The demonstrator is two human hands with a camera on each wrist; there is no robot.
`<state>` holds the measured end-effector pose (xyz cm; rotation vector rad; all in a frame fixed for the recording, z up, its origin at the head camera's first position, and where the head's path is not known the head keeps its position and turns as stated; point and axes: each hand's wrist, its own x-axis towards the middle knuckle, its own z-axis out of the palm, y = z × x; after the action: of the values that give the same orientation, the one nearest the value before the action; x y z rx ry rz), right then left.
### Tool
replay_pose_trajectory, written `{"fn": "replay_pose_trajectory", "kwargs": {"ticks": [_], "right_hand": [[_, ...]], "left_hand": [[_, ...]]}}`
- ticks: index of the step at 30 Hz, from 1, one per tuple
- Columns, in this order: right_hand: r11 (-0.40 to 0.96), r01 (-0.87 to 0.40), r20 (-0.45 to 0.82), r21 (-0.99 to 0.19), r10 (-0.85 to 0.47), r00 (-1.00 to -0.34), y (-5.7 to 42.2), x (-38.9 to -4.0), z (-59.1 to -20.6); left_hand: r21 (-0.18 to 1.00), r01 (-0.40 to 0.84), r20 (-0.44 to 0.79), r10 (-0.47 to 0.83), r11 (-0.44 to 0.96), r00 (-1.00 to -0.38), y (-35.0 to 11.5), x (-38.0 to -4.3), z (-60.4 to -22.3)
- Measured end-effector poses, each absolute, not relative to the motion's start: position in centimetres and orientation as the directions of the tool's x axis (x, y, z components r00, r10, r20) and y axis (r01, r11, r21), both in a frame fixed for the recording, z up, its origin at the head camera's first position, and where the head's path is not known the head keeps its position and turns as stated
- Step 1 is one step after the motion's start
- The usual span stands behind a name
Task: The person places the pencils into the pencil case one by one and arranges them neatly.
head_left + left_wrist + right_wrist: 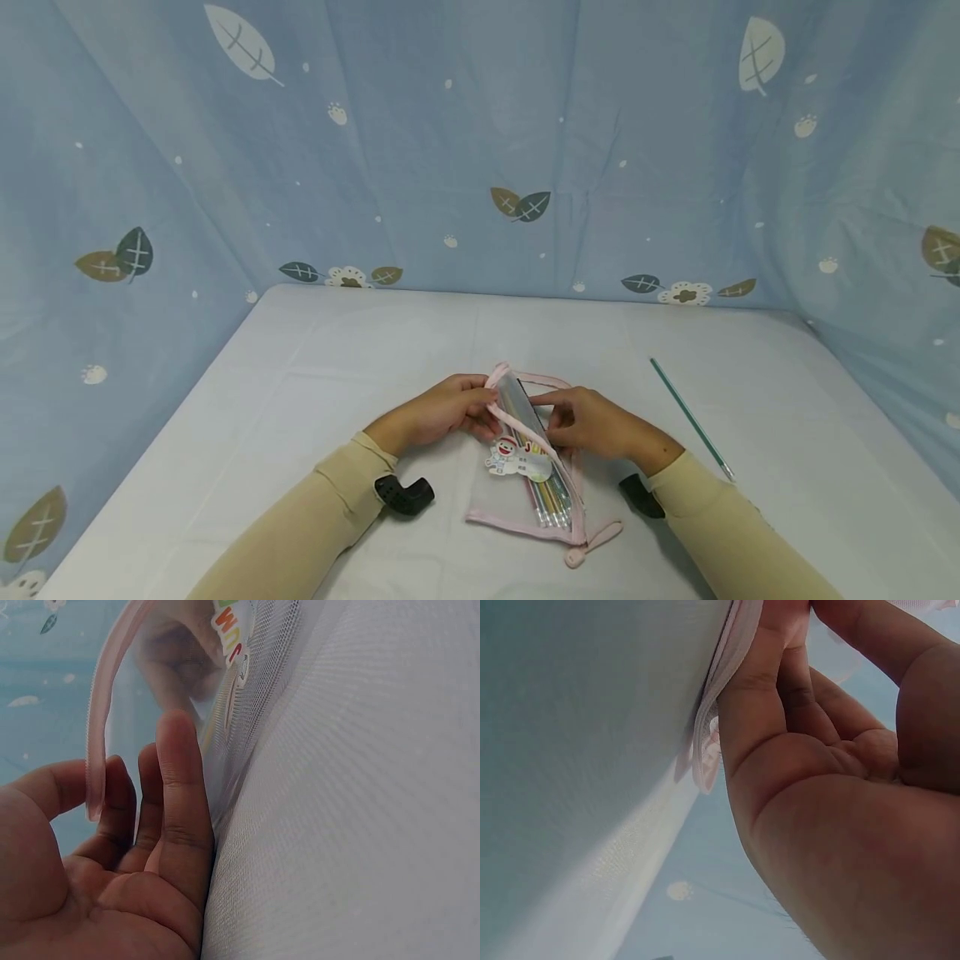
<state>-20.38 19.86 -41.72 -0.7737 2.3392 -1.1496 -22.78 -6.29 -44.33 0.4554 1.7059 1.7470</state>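
A see-through mesh pencil pouch (502,500) with pink zipper edging stands partly raised on the table, its mouth spread apart at the top. Several pencils (551,504) lie inside, silver ends toward the bottom. A dark pencil (517,382) slants along the mouth. My left hand (453,410) pinches the pink edge (97,750) on the left side, its other fingers behind the clear panel. My right hand (596,423) has bent fingers at the mouth, index finger and thumb along the dark pencil; I cannot tell whether they grip it. In the right wrist view, the zipper edge (742,637) runs against the index finger.
A green pencil (690,417) lies on the white tabletop (360,342) to the right of the right hand. A pink zipper pull (592,543) hangs off the pouch's lower right corner. Blue leaf-patterned cloth (465,125) encloses the table's back and sides.
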Motion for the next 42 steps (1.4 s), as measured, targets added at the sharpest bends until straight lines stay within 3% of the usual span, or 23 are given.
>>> {"fn": "replay_pose_trajectory", "kwargs": {"ticks": [24, 42], "right_hand": [[0.493, -0.243, -0.158, -0.835, -0.639, -0.752, 19.77, -20.39, -41.91], [0.562, -0.26, -0.152, -0.786, -0.582, -0.799, 19.26, -20.24, -41.86]], "left_hand": [[0.976, -0.215, -0.191, 0.652, 0.044, -0.734, -6.28, -22.56, -43.91], [0.976, -0.211, -0.195, 0.648, 0.054, -0.736, -6.29, -22.71, -43.98]]}}
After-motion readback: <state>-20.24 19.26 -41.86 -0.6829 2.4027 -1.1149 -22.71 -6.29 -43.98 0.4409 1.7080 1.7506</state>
